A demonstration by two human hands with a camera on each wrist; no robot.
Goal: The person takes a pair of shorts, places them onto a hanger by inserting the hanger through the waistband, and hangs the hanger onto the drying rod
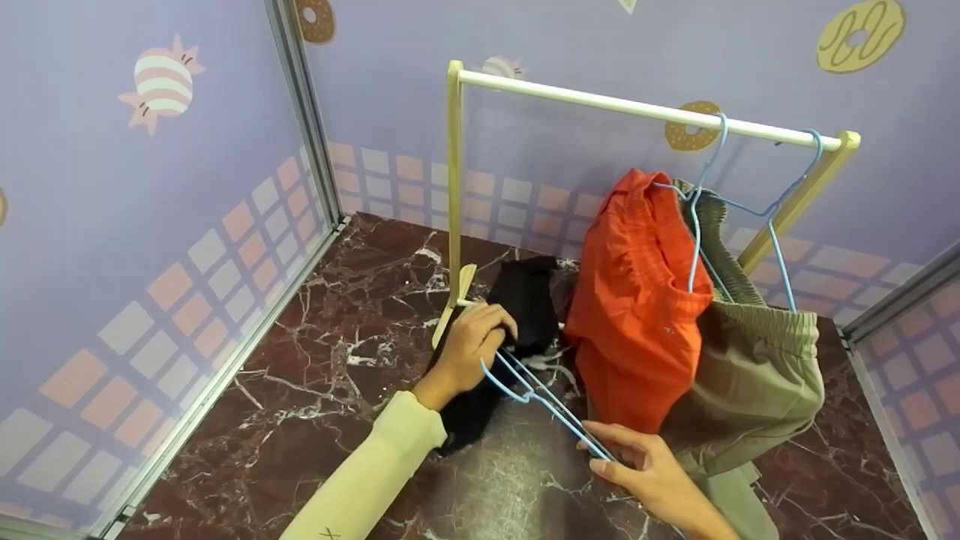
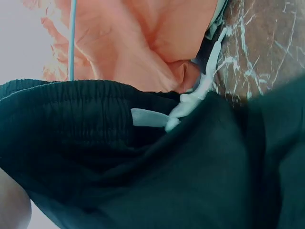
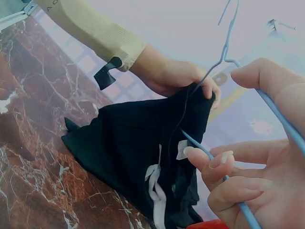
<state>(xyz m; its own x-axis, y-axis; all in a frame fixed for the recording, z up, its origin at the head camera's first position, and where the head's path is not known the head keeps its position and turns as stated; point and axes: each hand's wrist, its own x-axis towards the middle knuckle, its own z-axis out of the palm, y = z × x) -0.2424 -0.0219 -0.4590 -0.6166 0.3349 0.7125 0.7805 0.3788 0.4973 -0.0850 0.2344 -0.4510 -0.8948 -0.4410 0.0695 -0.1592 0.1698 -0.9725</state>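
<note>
My left hand (image 1: 474, 337) grips the waistband of black pants (image 1: 469, 409), which hang down below it close over the floor. A white drawstring (image 2: 190, 102) dangles at their gathered waist. In my right hand (image 1: 637, 457) is a light blue wire hanger (image 1: 570, 424), held between thumb and fingers near one end. The hanger's other end reaches to my left hand. In the right wrist view, one wire of the hanger (image 3: 281, 118) runs past the thumb, and the lower wire enters the opening of the black waistband. Part of the hanger is hidden inside the cloth.
A rack with a white rail (image 1: 585, 97) and wooden posts (image 1: 454, 187) stands ahead. Orange pants (image 1: 637, 322) and khaki pants (image 1: 757, 375) hang at its right on blue hangers, close beside my right hand. Patterned walls (image 1: 225, 225) enclose the marbled floor (image 1: 300, 420).
</note>
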